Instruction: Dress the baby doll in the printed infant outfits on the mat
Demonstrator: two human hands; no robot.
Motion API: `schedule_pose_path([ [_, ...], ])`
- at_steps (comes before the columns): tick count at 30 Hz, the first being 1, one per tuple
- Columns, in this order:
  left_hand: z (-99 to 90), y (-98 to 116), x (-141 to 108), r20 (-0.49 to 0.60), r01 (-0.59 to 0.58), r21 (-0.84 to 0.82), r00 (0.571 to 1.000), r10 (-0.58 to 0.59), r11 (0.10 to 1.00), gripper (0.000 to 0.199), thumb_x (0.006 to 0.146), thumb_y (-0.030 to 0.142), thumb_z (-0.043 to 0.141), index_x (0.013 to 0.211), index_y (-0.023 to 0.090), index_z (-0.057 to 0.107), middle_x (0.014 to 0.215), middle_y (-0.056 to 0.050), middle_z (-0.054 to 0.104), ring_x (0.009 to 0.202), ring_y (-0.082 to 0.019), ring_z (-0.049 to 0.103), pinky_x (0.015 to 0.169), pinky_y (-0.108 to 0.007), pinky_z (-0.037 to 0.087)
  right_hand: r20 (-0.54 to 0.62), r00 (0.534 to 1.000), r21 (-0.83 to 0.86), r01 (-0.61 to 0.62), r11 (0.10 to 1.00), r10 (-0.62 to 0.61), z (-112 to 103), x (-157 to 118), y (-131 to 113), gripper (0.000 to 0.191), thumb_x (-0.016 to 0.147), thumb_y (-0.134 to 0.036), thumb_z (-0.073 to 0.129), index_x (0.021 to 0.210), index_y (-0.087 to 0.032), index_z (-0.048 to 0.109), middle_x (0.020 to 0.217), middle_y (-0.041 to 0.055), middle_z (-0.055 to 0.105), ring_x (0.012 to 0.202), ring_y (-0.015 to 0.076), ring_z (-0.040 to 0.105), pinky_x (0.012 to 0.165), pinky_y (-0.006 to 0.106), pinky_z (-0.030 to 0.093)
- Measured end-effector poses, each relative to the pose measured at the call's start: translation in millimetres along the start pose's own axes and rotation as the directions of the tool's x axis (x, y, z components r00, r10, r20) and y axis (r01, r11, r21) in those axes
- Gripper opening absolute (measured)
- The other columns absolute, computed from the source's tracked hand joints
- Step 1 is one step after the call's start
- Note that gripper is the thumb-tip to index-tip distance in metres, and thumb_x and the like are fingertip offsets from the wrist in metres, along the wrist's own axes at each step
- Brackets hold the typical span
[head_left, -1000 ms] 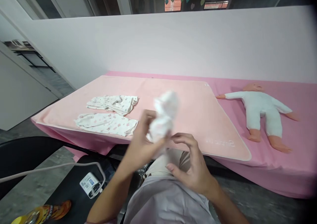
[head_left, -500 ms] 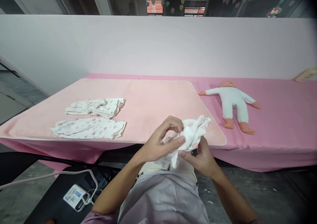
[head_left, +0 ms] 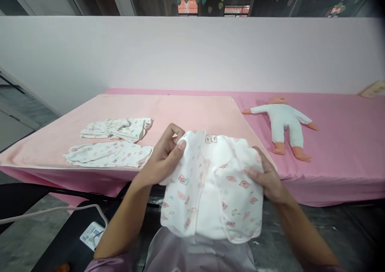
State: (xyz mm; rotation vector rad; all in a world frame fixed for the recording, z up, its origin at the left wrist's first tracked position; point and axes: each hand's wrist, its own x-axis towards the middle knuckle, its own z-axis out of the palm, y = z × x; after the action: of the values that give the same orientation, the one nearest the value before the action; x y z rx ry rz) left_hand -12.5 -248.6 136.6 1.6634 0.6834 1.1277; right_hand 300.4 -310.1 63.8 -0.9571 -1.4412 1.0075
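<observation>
Two hands of ours hold one small shirt point(head_left: 209, 191) up over our lap point(head_left: 198, 252), before the near edge of the table. Our left hand point(head_left: 168, 155) pinches its top corner between thumb and bent fingers; our right hand point(head_left: 266, 177) grips the opposite side, thumb on the front, fingers mostly hidden behind. We see the front panels parted, a printed label point(head_left: 211, 139) at the neck and pink patterns on the white cloth.

On the left part of the pale mat point(head_left: 180, 107) we have two pieces of clothing: patterned clothes point(head_left: 108, 155) along the near edge, and a rumpled garment point(head_left: 117, 129) just behind. Past the mat's right edge, a doll point(head_left: 284, 119) in white lies on the pink sheet point(head_left: 339, 143), its head toward the table's far edge. Below the table's near left side, a black seat point(head_left: 66, 246) carries a white box point(head_left: 92, 235) with a cable point(head_left: 60, 212) beside it.

Half a second ago we have the shirt bunched between close hands; now it hangs spread, our hands well apart, and it covers the mat's near right corner. The doll and the other clothes stay put.
</observation>
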Motion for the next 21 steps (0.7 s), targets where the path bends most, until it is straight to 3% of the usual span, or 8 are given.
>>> schedule_pose_path([
  [4,-27.7,20.6,20.9,-0.046,-0.008,0.171,0.999,0.016,0.985,0.026,0.102,0.044,0.067,0.101,0.029,0.047,0.065,0.007,0.041,0.044,-0.008,0.035,0.041,-0.022,0.027,-0.009,0.988,0.02,-0.152,0.988,0.152,-44.7,23.5,-18.1,0.058,0.095,-0.055,0.075,0.144,-0.031,0.057,0.111,0.0094,0.073,0.087,0.0258,0.074,0.063,0.035,0.062],
  [7,-48.2,12.5,68.3,-0.026,-0.038,0.359,0.998,0.051,0.933,0.025,0.101,0.042,0.069,0.108,0.029,0.05,0.065,0.006,0.05,0.047,-0.009,0.047,0.044,-0.022,0.034,-0.019,0.989,-0.173,-0.147,0.974,0.146,-65.0,78.2,-31.4,0.051,0.092,-0.06,0.075,0.133,-0.034,0.06,0.113,0.0066,0.071,0.096,0.0282,0.072,0.07,0.037,0.062],
  [10,-73.2,-35.9,138.3,-0.041,0.014,0.596,0.999,0.013,0.803,0.035,0.1,0.051,0.066,0.123,0.028,0.053,0.076,0.001,0.066,0.061,-0.014,0.062,0.054,-0.024,0.045,-0.058,0.989,-0.546,-0.148,0.824,0.139,-81.3,152.6,-12.9,0.06,0.082,-0.064,0.083,0.126,-0.032,0.056,0.114,0.005,0.07,0.097,0.0282,0.07,0.075,0.037,0.059],
  [12,-94.1,-85.9,182.8,-0.029,0.104,0.751,0.992,-0.126,0.652,0.048,0.097,0.059,0.064,0.13,0.026,0.054,0.095,-0.005,0.076,0.075,-0.019,0.069,0.064,-0.028,0.049,-0.023,0.967,-0.695,-0.197,0.691,0.253,-96.6,196.9,19.8,0.067,0.08,-0.072,0.081,0.125,-0.029,0.056,0.112,0.0065,0.072,0.093,0.0277,0.069,0.075,0.037,0.055],
  [14,-117.3,-137.5,213.6,-0.021,0.189,0.856,0.942,-0.334,0.481,0.056,0.089,0.065,0.067,0.125,0.022,0.06,0.11,-0.011,0.078,0.09,-0.025,0.073,0.073,-0.031,0.051,0.008,0.915,-0.783,-0.246,0.571,0.404,-116.6,226.8,59.8,0.065,0.084,-0.079,0.07,0.119,-0.026,0.06,0.106,0.0074,0.073,0.091,0.0274,0.069,0.075,0.037,0.052],
  [16,-140.5,-178.9,227.1,-0.017,0.235,0.904,0.855,-0.519,0.357,0.058,0.084,0.071,0.066,0.115,0.022,0.066,0.117,-0.014,0.077,0.098,-0.029,0.073,0.076,-0.033,0.05,0.021,0.857,-0.837,-0.267,0.477,0.515,-138.9,239.9,95.2,0.062,0.087,-0.083,0.061,0.11,-0.024,0.064,0.102,0.008,0.074,0.089,0.0271,0.068,0.077,0.038,0.05],
  [18,-161.5,-203.0,227.0,0.004,0.248,0.913,0.788,-0.615,0.324,0.059,0.081,0.076,0.065,0.104,0.022,0.067,0.114,-0.013,0.076,0.095,-0.03,0.072,0.073,-0.033,0.048,0.04,0.839,-0.885,-0.222,0.409,0.542,-159.9,240.7,118.2,0.062,0.088,-0.084,0.057,0.095,-0.023,0.066,0.098,0.0086,0.073,0.086,0.0266,0.067,0.077,0.038,0.049],
  [21,-186.5,-209.6,218.8,0.076,0.275,0.858,0.768,-0.636,0.434,0.055,0.08,0.076,0.066,0.09,0.022,0.063,0.098,-0.009,0.073,0.082,-0.025,0.067,0.067,-0.031,0.043,0.106,0.848,-0.882,-0.161,0.443,0.519,-184.5,234.6,128.8,0.06,0.093,-0.081,0.054,0.09,-0.023,0.066,0.102,0.0086,0.073,0.091,0.0262,0.067,0.082,0.038,0.05],
])
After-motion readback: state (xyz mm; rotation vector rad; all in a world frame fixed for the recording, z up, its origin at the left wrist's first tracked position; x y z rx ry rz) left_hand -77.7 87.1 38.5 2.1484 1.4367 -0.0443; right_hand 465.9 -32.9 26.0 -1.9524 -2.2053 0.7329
